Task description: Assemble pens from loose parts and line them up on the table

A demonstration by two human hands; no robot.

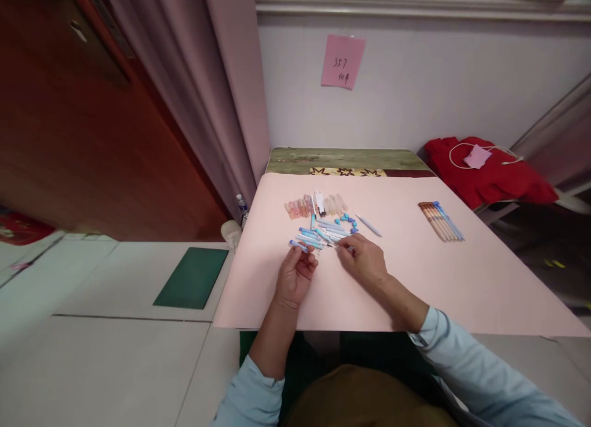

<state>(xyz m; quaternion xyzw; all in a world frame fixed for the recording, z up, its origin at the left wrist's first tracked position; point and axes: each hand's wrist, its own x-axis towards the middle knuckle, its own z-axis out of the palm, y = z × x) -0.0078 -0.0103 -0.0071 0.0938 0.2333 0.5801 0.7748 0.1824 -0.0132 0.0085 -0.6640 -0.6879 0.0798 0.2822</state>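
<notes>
A loose pile of blue and white pen parts lies on the pink table cover, with small blue caps at its far side. My left hand holds a blue pen barrel at the pile's near left edge. My right hand pinches a thin pen refill whose tip points toward that barrel. Both hands sit close together just in front of the pile.
Clear pinkish pen pieces lie in a row behind the pile. A bundle of finished pens rests to the right. A single pale pen lies between them. Red cloth lies on a chair at right; a pink note hangs on the wall.
</notes>
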